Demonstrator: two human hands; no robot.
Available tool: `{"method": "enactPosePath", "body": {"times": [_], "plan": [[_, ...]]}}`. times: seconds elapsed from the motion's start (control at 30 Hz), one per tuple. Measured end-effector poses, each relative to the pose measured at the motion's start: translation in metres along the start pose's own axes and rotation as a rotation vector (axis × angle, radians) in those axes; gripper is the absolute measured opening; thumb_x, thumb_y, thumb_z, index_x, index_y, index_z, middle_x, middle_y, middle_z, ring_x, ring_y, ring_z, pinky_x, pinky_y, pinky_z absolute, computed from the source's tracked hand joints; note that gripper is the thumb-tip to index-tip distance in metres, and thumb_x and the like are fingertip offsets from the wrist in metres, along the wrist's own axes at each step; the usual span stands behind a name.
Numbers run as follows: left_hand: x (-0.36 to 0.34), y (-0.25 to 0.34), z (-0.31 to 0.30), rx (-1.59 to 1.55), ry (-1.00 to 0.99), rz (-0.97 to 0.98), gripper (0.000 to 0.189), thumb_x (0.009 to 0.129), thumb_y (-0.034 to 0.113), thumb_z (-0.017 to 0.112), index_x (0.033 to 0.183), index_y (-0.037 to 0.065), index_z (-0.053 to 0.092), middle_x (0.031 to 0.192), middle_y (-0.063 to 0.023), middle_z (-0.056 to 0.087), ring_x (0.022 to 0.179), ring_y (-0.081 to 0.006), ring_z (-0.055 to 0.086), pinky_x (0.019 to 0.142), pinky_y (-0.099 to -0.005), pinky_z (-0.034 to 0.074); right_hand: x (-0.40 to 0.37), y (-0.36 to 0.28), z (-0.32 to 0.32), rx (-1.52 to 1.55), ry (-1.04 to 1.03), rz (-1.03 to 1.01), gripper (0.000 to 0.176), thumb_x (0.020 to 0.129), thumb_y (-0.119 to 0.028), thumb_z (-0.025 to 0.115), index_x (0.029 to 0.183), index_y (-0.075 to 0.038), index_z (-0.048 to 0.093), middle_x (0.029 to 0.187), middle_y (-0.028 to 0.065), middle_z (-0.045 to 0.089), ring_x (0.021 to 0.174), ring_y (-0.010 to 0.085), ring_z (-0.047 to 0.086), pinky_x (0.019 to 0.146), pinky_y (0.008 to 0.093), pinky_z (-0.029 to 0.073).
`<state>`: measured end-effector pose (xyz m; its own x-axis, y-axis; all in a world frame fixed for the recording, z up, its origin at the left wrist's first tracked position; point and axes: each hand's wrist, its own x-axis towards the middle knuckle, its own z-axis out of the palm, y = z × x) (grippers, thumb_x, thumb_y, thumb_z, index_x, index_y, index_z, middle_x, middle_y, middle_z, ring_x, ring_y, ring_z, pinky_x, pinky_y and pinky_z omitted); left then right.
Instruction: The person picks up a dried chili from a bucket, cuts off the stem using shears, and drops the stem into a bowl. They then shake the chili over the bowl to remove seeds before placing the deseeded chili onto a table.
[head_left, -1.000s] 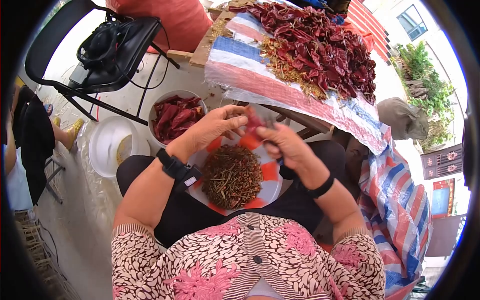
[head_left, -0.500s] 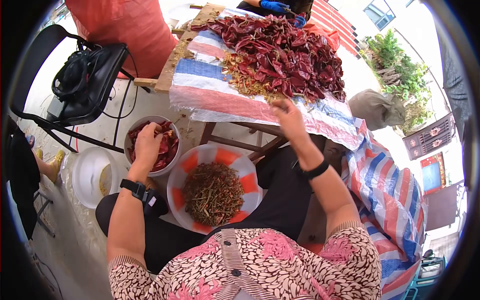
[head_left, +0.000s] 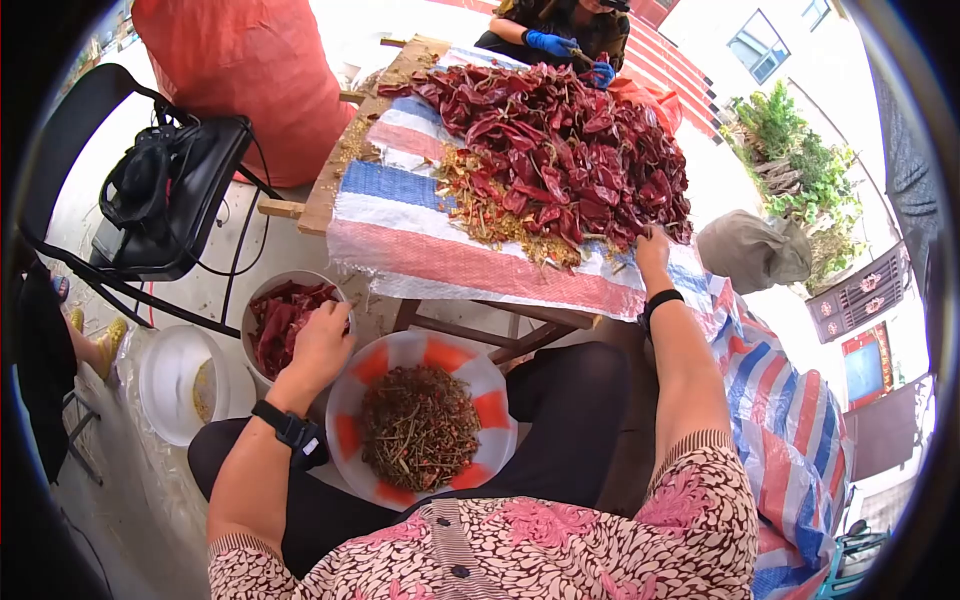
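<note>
Left hand (head_left: 322, 345) resting at rim of chilli bowl (head_left: 285, 277), grip loosely curled, contents unclear; right hand (head_left: 652, 245) at edge of chilli pile (head_left: 560, 150) on surface (head_left: 450, 260), grip hidden.

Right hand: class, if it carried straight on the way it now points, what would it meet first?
The pile of dried red chillies on the striped sheet. The right hand points away from the body and is at the pile's near edge; whether it already touches is unclear.
</note>
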<state>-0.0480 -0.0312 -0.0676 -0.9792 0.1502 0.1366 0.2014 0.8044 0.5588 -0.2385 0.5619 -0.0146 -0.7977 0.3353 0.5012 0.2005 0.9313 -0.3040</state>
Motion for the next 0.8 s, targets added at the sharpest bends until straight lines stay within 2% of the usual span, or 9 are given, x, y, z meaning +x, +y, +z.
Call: {"method": "enactPosePath", "body": {"times": [0.03, 0.13, 0.17, 0.27, 0.43, 0.53, 0.57, 0.67, 0.8], "plan": [[0.000, 0.003, 0.000, -0.007, -0.036, -0.002, 0.043, 0.078, 0.011, 0.062, 0.119, 0.005, 0.053, 0.110, -0.0170, 0.055, 0.105, -0.0369, 0.053, 0.087, -0.0437, 0.046, -0.006, -0.014, -0.011, 0.068, -0.001, 0.134, 0.024, 0.081, -0.014, 0.063, 0.101, -0.002, 0.066, 0.098, 0.0205, 0.067, 0.094, 0.0333, 0.064, 0.083, 0.0407, 0.048], [-0.001, 0.008, 0.000, 0.026, -0.073, 0.039, 0.041, 0.078, 0.009, 0.060, 0.118, 0.006, 0.052, 0.108, -0.0167, 0.055, 0.099, -0.0380, 0.056, 0.082, -0.0449, 0.048, -0.014, -0.020, -0.019, -0.032, 0.049, 0.187, 0.021, 0.081, -0.012, 0.063, 0.097, -0.001, 0.064, 0.098, 0.0207, 0.065, 0.094, 0.0350, 0.062, 0.084, 0.0412, 0.047], [0.000, 0.012, -0.002, 0.033, -0.087, 0.036, 0.041, 0.078, 0.010, 0.060, 0.118, 0.005, 0.052, 0.108, -0.0169, 0.055, 0.097, -0.0382, 0.056, 0.081, -0.0451, 0.048, -0.019, -0.019, -0.027, -0.119, -0.066, 0.192, 0.025, 0.085, -0.020, 0.058, 0.106, -0.006, 0.059, 0.108, 0.0227, 0.059, 0.104, 0.0388, 0.056, 0.089, 0.0461, 0.044], [-0.001, 0.023, -0.007, 0.027, -0.110, 0.056, 0.040, 0.079, 0.010, 0.061, 0.118, 0.005, 0.052, 0.107, -0.0175, 0.055, 0.095, -0.0385, 0.057, 0.080, -0.0455, 0.048, -0.009, 0.008, -0.018, -0.043, -0.141, -0.020, 0.024, 0.085, -0.019, 0.058, 0.105, -0.007, 0.056, 0.111, 0.0214, 0.057, 0.106, 0.0382, 0.056, 0.088, 0.0462, 0.044], [-0.006, 0.029, -0.016, 0.009, -0.129, 0.070, 0.041, 0.081, 0.011, 0.061, 0.120, 0.004, 0.052, 0.108, -0.0181, 0.056, 0.097, -0.0381, 0.057, 0.081, -0.0453, 0.048, -0.009, 0.001, -0.016, 0.122, -0.034, 0.150, 0.035, 0.074, -0.013, 0.070, 0.102, -0.001, 0.054, 0.099, 0.0204, 0.063, 0.092, 0.0378, 0.062, 0.081, 0.0450, 0.047], [-0.004, 0.029, -0.018, 0.013, -0.097, 0.101, 0.039, 0.080, 0.011, 0.062, 0.118, 0.005, 0.053, 0.107, -0.0178, 0.058, 0.096, -0.0376, 0.058, 0.080, -0.0452, 0.049, 0.015, 0.026, 0.000, 0.080, -0.256, 0.279, 0.036, 0.072, -0.011, 0.071, 0.101, 0.000, 0.054, 0.097, 0.0205, 0.063, 0.087, 0.0377, 0.063, 0.080, 0.0459, 0.047], [-0.004, 0.026, -0.014, 0.008, -0.054, 0.127, 0.038, 0.079, 0.012, 0.062, 0.115, 0.005, 0.055, 0.104, -0.0173, 0.059, 0.094, -0.0377, 0.059, 0.078, -0.0455, 0.050, 0.015, 0.029, 0.002, 0.103, -0.209, 0.284, 0.034, 0.072, -0.009, 0.071, 0.100, 0.000, 0.054, 0.086, 0.0168, 0.063, 0.077, 0.0328, 0.065, 0.069, 0.0424, 0.051], [0.000, 0.025, -0.015, -0.080, -0.104, 0.150, 0.032, 0.079, 0.013, 0.063, 0.110, 0.005, 0.059, 0.100, -0.0171, 0.063, 0.092, -0.0363, 0.061, 0.077, -0.0440, 0.051, -0.009, -0.013, -0.022, 0.588, 0.157, 0.342, 0.031, 0.076, -0.013, 0.072, 0.099, 0.000, 0.056, 0.074, 0.0095, 0.061, 0.050, 0.0166, 0.056, 0.043, 0.0304, 0.043], [0.004, 0.055, -0.038, -0.356, -0.230, 0.097, 0.026, 0.081, 0.015, 0.063, 0.105, 0.003, 0.064, 0.095, -0.0176, 0.067, 0.091, -0.0331, 0.064, 0.079, -0.0400, 0.050, -0.043, -0.095, -0.072, 1.049, -0.060, 0.304, 0.029, 0.084, -0.017, 0.068, 0.103, -0.006, 0.050, 0.076, 0.0076, 0.058, 0.046, 0.0147, 0.053, 0.036, 0.0267, 0.037]]}}
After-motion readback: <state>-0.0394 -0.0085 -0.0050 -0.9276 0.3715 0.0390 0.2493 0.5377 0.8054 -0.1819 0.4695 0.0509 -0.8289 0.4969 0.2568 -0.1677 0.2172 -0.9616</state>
